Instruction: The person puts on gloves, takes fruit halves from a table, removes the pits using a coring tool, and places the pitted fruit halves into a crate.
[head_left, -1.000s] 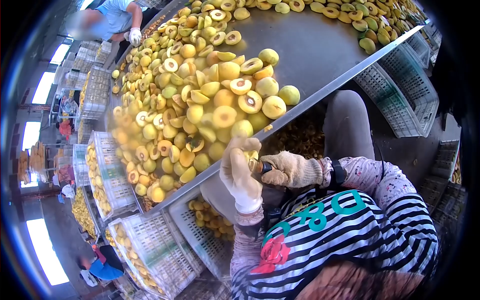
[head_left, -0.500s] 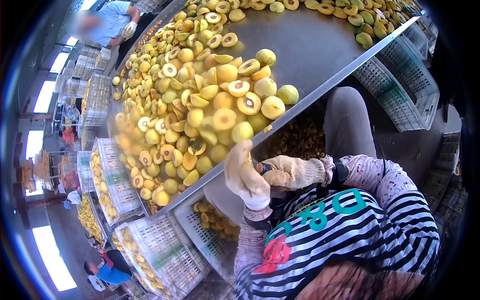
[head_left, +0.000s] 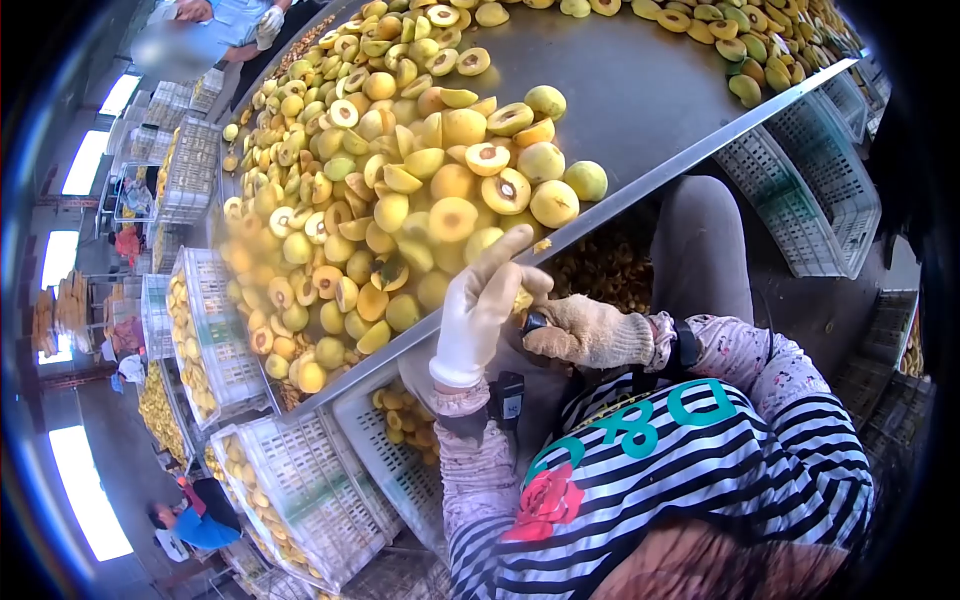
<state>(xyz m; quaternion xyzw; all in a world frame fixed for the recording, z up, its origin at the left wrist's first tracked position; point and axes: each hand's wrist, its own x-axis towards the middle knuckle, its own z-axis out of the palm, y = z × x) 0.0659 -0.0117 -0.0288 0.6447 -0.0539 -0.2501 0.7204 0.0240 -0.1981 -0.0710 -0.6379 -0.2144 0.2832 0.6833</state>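
Close to the metal table's near edge, my left hand (head_left: pixel 485 305), in a pale glove, is bent round a yellow piece of fruit (head_left: pixel 522 299), mostly hidden by the fingers. My right hand (head_left: pixel 590 333), in a knitted glove, is closed round a tool with a dark handle (head_left: pixel 535 321); its tip is hidden near the left fingers. Halved and whole yellow fruits (head_left: pixel 430 165) lie heaped on the metal table (head_left: pixel 620 90) beyond my hands.
Crates of fruit (head_left: pixel 300 500) stand at the lower left, one (head_left: pixel 385 440) below the table edge. Empty crates (head_left: pixel 790 190) are at the right. A co-worker (head_left: pixel 225 35) is across the table; another person (head_left: pixel 200 520) is at the lower left.
My left hand has turned, its fingers now bent over toward the right hand, and its wrist has shifted left. The co-worker's gloved hand across the table has moved.
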